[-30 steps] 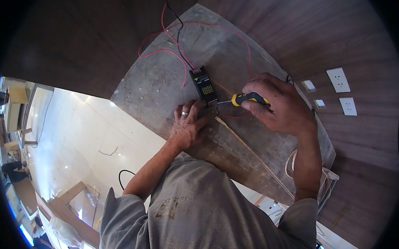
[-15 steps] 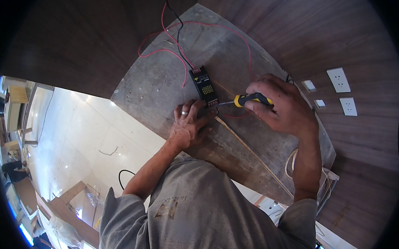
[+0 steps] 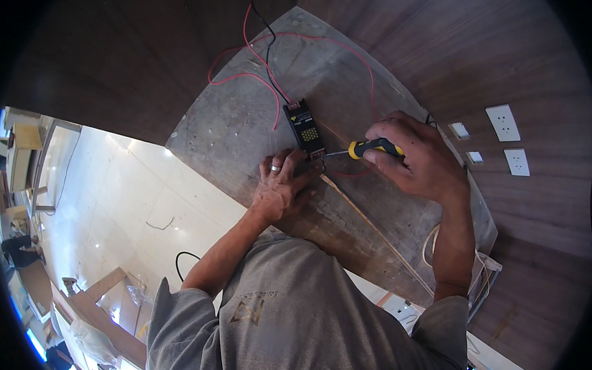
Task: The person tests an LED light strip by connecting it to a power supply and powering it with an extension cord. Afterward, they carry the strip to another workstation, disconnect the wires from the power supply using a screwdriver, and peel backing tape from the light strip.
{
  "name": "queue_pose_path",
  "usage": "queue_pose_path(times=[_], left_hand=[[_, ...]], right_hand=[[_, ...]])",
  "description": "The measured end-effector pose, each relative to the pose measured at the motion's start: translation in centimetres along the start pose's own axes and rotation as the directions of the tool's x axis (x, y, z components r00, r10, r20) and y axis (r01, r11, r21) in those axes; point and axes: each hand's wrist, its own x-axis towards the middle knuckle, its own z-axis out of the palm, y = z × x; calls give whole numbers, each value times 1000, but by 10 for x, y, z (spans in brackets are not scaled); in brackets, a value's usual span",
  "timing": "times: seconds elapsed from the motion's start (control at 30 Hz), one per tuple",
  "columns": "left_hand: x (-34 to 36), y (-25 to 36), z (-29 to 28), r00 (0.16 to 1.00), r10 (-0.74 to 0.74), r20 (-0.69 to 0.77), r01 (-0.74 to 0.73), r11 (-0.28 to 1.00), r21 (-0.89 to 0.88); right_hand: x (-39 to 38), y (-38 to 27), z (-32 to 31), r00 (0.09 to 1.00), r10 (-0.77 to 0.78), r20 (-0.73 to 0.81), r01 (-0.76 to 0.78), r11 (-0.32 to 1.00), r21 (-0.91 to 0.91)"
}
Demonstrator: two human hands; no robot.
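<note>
A slim black power supply (image 3: 304,125) with a perforated yellow patch lies on the worn grey board. My left hand (image 3: 281,188), a ring on one finger, is closed against its near end, bent fingers steadying it; the fingertips are partly hidden. In my right hand (image 3: 422,158) is a yellow-and-black screwdriver (image 3: 366,148), gripped by its handle. Its thin shaft points left, with the tip at the terminals (image 3: 317,154) on the supply's near end. Red and black wires (image 3: 272,65) run from the far end, and a short dark wire hangs beside the near terminals.
The grey board (image 3: 233,124) is set between dark wood panels (image 3: 405,32). White outlet plates (image 3: 503,122) are mounted on the right panel. A thin wood strip (image 3: 373,228) lies diagonally on the board. Left and below is a pale floor (image 3: 132,199) with wood pieces (image 3: 106,286).
The view has shifted slightly. Both hands keep nearly the same places, and the screwdriver tip stays at the near terminals.
</note>
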Motion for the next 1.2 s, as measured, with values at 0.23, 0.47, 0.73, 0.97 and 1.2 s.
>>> queue_pose_path(times=[0.23, 0.47, 0.73, 0.97, 1.2], left_hand=[[-2, -1, 3, 1000, 3, -3, -3, 1000, 12], [-1, 0, 0, 1000, -1, -2, 1, 1000, -9], [2, 2, -1, 1000, -6, 28, 7, 1000, -15], [1, 1, -1, 1000, 6, 4, -6, 1000, -10], [2, 1, -1, 1000, -2, 19, 2, 1000, -6]], right_hand=[[0, 0, 2, 1000, -16, -19, 16, 1000, -4], [2, -1, 2, 1000, 24, -1, -24, 1000, 13], [8, -5, 0, 999, -14, -50, 12, 999, -50], [39, -64, 1, 957, 275, 95, -224, 905, -363], [39, -39, 0, 941, -130, 313, 208, 951, -228]])
